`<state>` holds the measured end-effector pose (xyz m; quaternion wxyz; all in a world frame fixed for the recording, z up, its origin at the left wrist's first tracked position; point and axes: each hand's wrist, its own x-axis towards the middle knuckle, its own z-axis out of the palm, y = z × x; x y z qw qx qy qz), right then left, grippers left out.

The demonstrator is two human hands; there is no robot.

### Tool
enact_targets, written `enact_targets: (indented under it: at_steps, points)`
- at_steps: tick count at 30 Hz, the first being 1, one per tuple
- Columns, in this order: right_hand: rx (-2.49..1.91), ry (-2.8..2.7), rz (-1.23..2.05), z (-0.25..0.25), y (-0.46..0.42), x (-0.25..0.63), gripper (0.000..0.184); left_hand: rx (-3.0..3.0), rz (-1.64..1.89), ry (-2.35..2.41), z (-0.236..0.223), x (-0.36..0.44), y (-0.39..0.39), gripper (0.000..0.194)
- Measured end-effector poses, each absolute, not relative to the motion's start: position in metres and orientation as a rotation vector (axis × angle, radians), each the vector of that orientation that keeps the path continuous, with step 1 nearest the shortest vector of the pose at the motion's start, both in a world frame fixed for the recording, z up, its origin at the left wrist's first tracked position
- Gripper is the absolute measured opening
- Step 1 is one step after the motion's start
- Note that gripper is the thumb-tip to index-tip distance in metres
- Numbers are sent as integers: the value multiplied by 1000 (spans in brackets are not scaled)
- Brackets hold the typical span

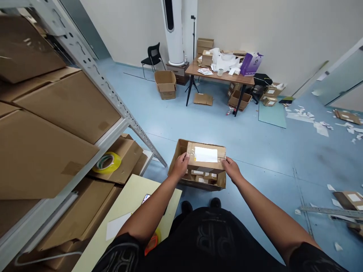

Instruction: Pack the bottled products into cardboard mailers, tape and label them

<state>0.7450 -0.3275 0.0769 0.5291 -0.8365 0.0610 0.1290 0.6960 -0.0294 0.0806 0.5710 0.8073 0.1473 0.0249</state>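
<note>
I hold a small taped cardboard parcel (206,162) with a white label on top, one hand at each end. My left hand (180,164) grips its left end and my right hand (231,168) grips its right end, fingers curled around the edges. The parcel hovers over an open cardboard box (181,149) on the blue floor, which contains several smaller labelled parcels.
A metal shelf rack (93,70) stacked with flat cardboard stands at left, with a roll of yellow tape (107,162) on it. A pale yellow table (133,192) is at my lower left. A cluttered wooden desk (224,77), boxes and paper scraps lie farther off.
</note>
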Motion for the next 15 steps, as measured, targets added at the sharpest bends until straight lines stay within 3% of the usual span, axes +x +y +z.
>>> enact_targets:
  at_steps: [5,15]
  points:
    - [-2033,242,381,52,-347,775,60,1827,35,532,57,712,-41,53]
    - [-2052,-131,600,12,-391,844,44,1676,258,815,54,661,-102,56]
